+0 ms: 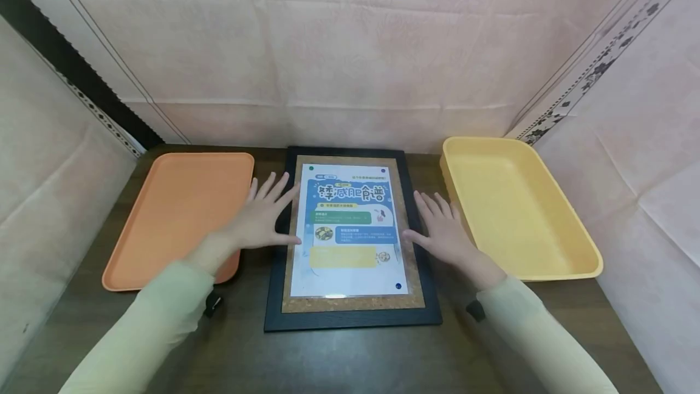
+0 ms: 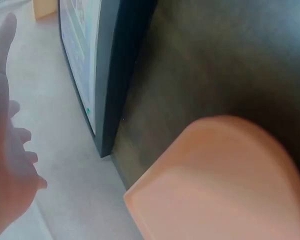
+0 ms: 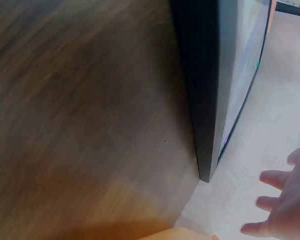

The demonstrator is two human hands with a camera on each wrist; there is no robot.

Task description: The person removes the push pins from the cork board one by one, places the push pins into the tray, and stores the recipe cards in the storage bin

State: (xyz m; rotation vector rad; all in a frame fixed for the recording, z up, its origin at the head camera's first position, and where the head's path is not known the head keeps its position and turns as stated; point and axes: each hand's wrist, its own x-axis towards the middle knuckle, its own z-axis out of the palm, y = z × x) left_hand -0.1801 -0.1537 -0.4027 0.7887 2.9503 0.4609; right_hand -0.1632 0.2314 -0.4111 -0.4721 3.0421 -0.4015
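Note:
A cork board in a black frame [image 1: 352,321] lies on the table, with a blue and white printed sheet [image 1: 350,287] fixed to it by pins near its corners. My left hand [image 1: 265,214], fingers spread, is at the board's left edge and holds nothing. On the other side my right hand [image 1: 445,233] is by the right edge, its fingers apart and likewise holding nothing. In the left wrist view the left hand [image 2: 10,150] appears beside the board's dark frame [image 2: 115,75]. The right wrist view has the right hand's fingers [image 3: 275,177] near that frame [image 3: 205,100].
An orange tray [image 1: 186,211] lies to the left, partly behind my left forearm. To the right stands a deeper yellow tray [image 1: 525,211]. The dark wooden table [image 1: 350,363] meets pale cloth walls [image 1: 350,47] at the back and sides.

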